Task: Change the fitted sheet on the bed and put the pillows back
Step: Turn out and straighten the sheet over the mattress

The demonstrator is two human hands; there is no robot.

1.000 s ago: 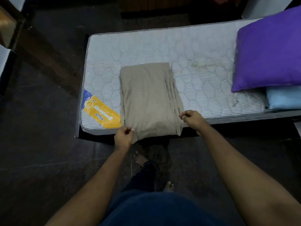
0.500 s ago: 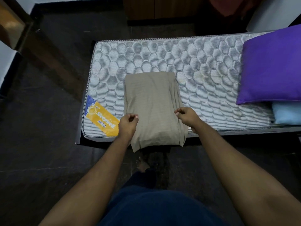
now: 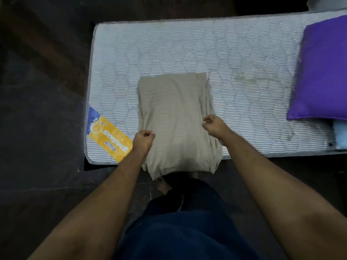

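Sheet (image 3: 176,119), folded, is pinched at its edges by left hand (image 3: 143,137) and right hand (image 3: 214,126); an uneven pull could tangle it.

One mattress (image 3: 234,59) is seen, bare and quilted. One folded sheet (image 3: 174,117) in a tan colour is counted on it. Two pillows are counted at the right end: one purple pillow (image 3: 324,72) and one pale blue pillow (image 3: 340,136), of which only an edge is shown. One yellow and blue label (image 3: 107,136) is found at the mattress corner. Two hands are counted, a left hand (image 3: 143,140) and a right hand (image 3: 216,126), and one bare foot (image 3: 163,184) is made out on the floor.
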